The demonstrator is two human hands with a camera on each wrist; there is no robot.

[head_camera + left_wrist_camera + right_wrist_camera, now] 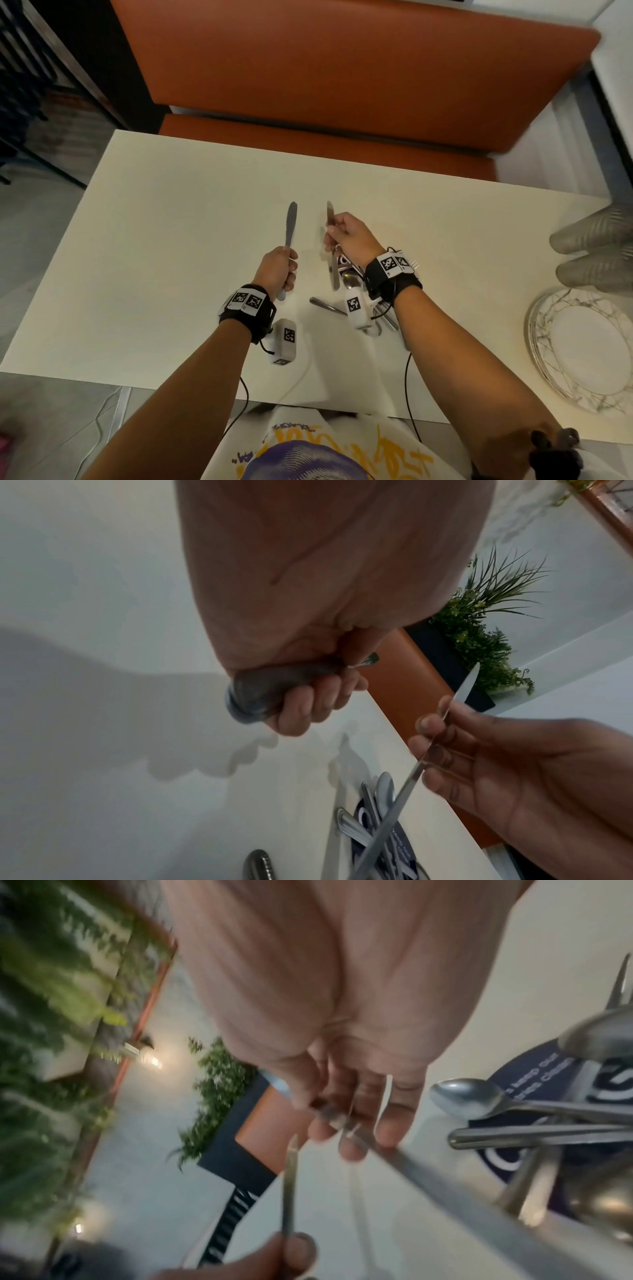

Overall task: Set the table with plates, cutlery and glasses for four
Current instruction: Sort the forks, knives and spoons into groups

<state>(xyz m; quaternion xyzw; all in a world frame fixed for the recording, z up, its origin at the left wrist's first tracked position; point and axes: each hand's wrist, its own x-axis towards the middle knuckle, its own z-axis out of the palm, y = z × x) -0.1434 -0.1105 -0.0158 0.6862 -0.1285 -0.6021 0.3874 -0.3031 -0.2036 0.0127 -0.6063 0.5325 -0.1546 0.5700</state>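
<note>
While white table [171, 240] carries plate stack [582, 349] at right edge w/ glasses [596, 246] beside it, cutlery pile [356, 301] lies under right wrist; left hand [277, 270] fists one knife [290, 222] upright, right hand [346, 236] pinches 2nd knife [330, 214].

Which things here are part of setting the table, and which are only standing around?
Part of the job:
- knife in the left hand
- second knife in the right hand
- pile of cutlery
- plates
- glasses
- table

Only standing around:
- orange bench
- plants
</note>
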